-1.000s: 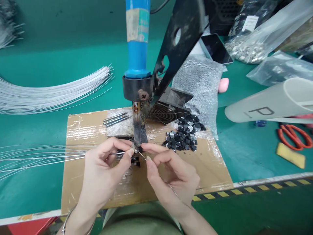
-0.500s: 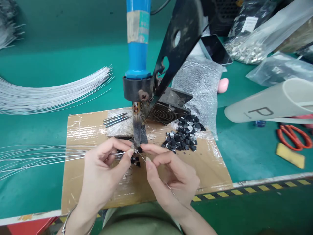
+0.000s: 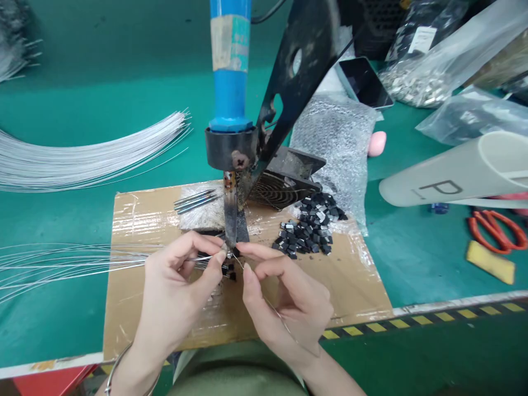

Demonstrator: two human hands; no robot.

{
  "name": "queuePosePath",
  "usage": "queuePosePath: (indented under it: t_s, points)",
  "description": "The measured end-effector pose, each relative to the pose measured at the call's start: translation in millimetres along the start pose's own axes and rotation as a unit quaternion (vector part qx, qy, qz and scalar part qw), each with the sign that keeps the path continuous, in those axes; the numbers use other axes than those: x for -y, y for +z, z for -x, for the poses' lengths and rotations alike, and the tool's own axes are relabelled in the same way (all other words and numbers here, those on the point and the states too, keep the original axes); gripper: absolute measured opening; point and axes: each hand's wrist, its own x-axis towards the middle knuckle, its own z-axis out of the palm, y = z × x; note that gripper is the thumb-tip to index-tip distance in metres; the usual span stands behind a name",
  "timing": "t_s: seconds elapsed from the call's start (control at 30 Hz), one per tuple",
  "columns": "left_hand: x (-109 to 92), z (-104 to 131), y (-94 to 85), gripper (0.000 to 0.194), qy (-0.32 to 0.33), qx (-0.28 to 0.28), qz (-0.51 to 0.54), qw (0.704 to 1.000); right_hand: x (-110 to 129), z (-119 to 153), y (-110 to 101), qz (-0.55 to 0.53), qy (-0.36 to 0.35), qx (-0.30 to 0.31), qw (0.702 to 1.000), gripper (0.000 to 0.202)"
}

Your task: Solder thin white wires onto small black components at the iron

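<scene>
A soldering iron with a blue handle is held tip-down by a black metal bracket. Just under its tip, my left hand pinches a thin white wire between thumb and forefinger. A small part at the wire's end is mostly covered by the fingertips. From the right, my right hand grips a strand of solder wire, whose end reaches the tip. The strand's tail runs back across the palm to the wrist. Several wires ending in small black connectors lie beneath my hands.
Cardboard covers the bench's front, with a pile of black connectors at its right. A bundle of white wires lies at left. A fan stands behind the iron. Further right are a phone, a pale cup and red-handled scissors.
My right hand has shifted slightly to the left, and its fingertips sit closer to the iron's tip, leaving less solder wire exposed. My left hand has barely moved.
</scene>
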Motion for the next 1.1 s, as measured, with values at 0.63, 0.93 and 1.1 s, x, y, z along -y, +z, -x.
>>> queuePosePath:
  t_s: [0.63, 0.93, 1.1]
  points:
    - [-0.8, 2.6, 0.0, 0.015, 0.01, 0.001, 0.004, 1.0, 1.7, -1.6, -0.4, 0.032, -0.034, -0.003, 0.999, 0.022]
    - [0.9, 1.5, 0.5, 0.016, 0.021, -0.003, 0.008, 1.0, 3.8, -4.8, 0.7, 0.04, -0.051, -0.012, 0.998, 0.021]
    - [1.3, 1.9, -0.2, 0.017, 0.026, -0.003, 0.004, 1.0, 1.7, -4.2, 2.0, 0.035, -0.058, -0.016, 0.998, 0.02]
